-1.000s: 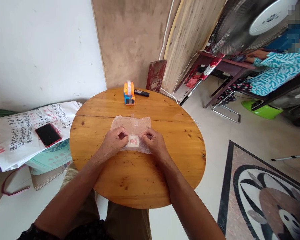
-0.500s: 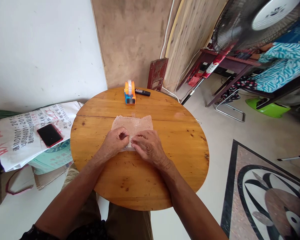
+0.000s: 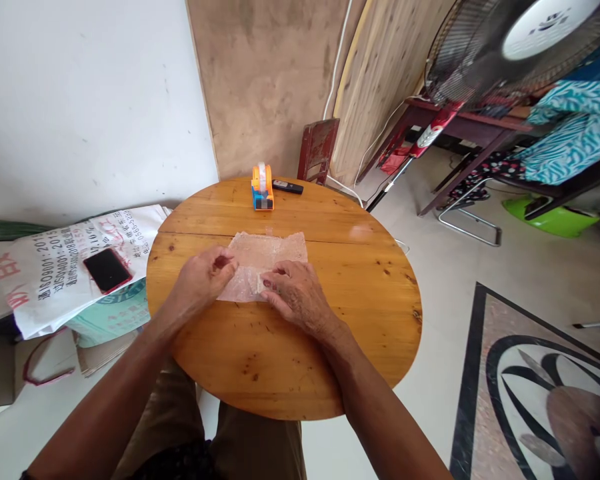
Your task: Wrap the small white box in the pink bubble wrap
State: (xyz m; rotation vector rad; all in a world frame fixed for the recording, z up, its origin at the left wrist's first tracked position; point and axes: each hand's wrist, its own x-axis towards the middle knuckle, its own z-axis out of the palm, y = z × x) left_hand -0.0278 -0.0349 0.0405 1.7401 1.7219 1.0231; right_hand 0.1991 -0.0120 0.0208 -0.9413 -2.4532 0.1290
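Observation:
A translucent, pinkish, bumpy-textured sheet that looks like bubble wrap (image 3: 270, 248) lies flat on the round wooden table (image 3: 250, 360). My left hand (image 3: 205, 277) is at the sheet's left edge, its thumb and forefinger drawn together; whatever may be between them is too small to make out. My right hand (image 3: 297, 293) rests over the sheet's right part with curled fingers. By its fingertips is a small pale bit (image 3: 258, 283) on the sheet, whose kind I cannot tell. The right hand's palm side is hidden.
An orange and blue tape dispenser (image 3: 263, 188) stands at the table's far edge beside a black remote-like object (image 3: 288, 187). Left of the table, a phone (image 3: 108, 271) lies on printed sacks (image 3: 70, 260). A standing fan (image 3: 510, 53) and a seated person (image 3: 575, 133) are at right.
My left hand has moved left, away from the right hand, baring the sheet's near-left part. My right hand has barely moved. The view has shifted slightly.

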